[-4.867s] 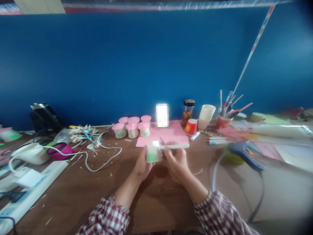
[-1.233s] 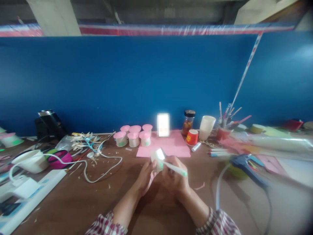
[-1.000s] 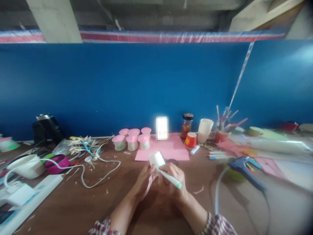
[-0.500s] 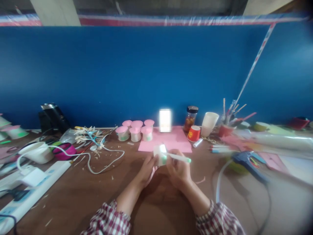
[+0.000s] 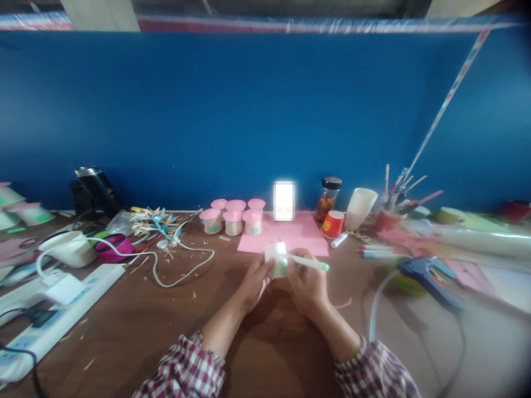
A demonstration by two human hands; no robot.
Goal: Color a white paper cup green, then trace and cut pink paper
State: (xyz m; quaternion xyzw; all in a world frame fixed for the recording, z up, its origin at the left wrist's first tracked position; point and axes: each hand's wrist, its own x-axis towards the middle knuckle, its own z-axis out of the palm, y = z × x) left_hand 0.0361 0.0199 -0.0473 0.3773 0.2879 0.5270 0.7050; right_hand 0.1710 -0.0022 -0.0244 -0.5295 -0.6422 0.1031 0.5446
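My left hand [image 5: 256, 279] is closed around a small white paper cup [image 5: 271, 266] with a green patch on its side. In my right hand [image 5: 309, 284] is a white marker with a green end [image 5: 309, 262], its other end against or close to the cup. Whether the tip touches the cup, I cannot tell. Beyond my hands lies a pink paper sheet [image 5: 290, 235]. Left of it stand several white cups with pink round tops [image 5: 233, 220], some with green marks.
A white power strip [image 5: 62, 320] and a looping white cable [image 5: 199, 276] lie left. Behind the sheet are a dark-lidded jar [image 5: 329, 199], a red paper cup [image 5: 332, 224] and a white cup [image 5: 360, 209]. A blue glue gun [image 5: 431, 282] rests right. The blue partition [image 5: 265, 110] closes the back.
The view has shifted slightly, so most things sit a little further right and higher. Both hands keep hold of the cup and the marker, with little visible movement between them.
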